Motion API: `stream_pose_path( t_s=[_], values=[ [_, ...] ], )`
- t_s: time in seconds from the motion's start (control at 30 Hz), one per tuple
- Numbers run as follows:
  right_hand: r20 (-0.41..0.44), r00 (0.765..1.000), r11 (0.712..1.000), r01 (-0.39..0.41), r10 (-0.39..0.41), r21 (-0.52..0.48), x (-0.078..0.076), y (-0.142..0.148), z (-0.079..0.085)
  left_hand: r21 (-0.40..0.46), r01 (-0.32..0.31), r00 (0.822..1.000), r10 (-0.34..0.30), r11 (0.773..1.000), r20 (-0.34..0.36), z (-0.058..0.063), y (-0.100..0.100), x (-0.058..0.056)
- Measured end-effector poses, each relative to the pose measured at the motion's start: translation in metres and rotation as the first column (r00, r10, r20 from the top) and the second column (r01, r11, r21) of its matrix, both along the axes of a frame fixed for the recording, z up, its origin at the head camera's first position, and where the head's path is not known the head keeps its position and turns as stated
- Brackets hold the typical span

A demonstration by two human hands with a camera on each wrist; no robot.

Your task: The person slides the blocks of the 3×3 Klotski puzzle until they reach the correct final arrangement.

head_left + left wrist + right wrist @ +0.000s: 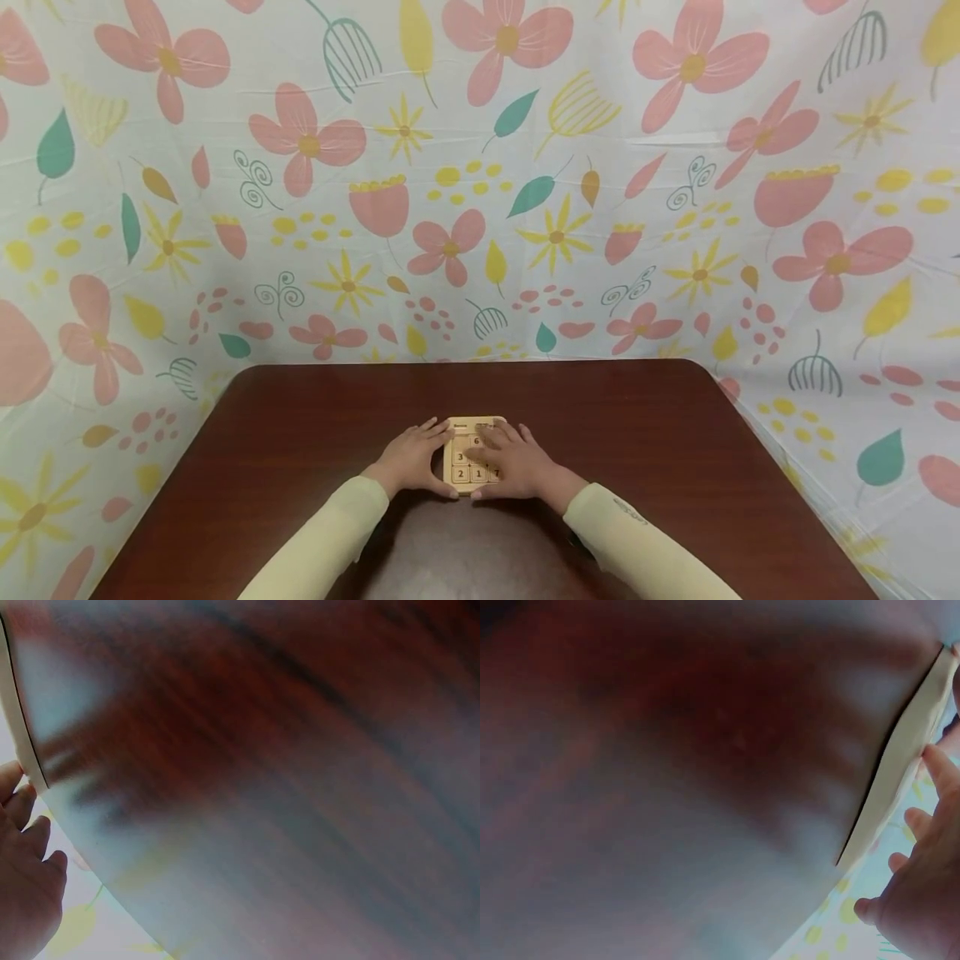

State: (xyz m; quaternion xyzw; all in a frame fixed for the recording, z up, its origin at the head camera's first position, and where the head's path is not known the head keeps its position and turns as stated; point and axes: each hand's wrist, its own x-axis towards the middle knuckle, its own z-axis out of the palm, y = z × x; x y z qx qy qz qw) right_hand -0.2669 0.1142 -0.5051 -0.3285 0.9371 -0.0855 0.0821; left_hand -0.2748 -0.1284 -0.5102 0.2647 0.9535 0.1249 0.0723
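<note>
In the head view a light wooden number sliding puzzle (465, 486) lies flat on the dark table, with numbered tiles 6, 3, 2, 1 and 7 readable. My left hand (411, 459) holds its left side, fingers at the upper left corner and thumb at the lower left. Over the right part is my right hand (521, 463), its extended index finger on the tiles and its thumb by the bottom edge. That hand hides several tiles. The wrist views show the puzzle's side edge (16, 720) and outstretched right fingers (941, 769) by it.
The reddish-brown table (315, 417) has rounded far corners. A white cloth (480, 208) printed with pink, yellow and green flowers and leaves hangs behind it and along both sides. Pale yellow sleeves (322, 537) cover both forearms.
</note>
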Motion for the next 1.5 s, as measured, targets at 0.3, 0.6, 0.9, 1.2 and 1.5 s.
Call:
stream_pose_path(
  t_s=[0.3, 0.6, 0.9, 1.2, 1.5],
  values=[
    [-0.011, 1.000, 1.000, -0.015, 0.015, -0.017, 0.002, -0.001, -0.005, -0.010, -0.013, 1.000, 0.013, 1.000, 0.010, 0.000, -0.001, 0.001],
    [0.029, 1.000, 1.000, 0.005, -0.005, -0.016, 0.001, -0.001, 0.000, -0.035, -0.017, 1.000, 0.017, 0.999, 0.012, 0.000, -0.001, 0.000],
    [0.041, 0.997, 0.995, 0.073, -0.071, -0.065, -0.003, 0.012, 0.010, -0.069, -0.019, 1.000, 0.019, 0.997, -0.006, 0.006, -0.001, 0.000],
    [-0.003, 0.996, 0.996, 0.092, -0.092, 0.016, -0.004, 0.008, 0.005, -0.087, 0.004, 1.000, -0.006, 0.996, -0.021, 0.007, 0.001, -0.001],
    [0.008, 0.997, 0.997, 0.072, -0.072, -0.005, -0.003, -0.005, 0.000, -0.130, 0.006, 0.999, -0.013, 0.991, -0.049, 0.007, 0.006, -0.002]
  ],
)
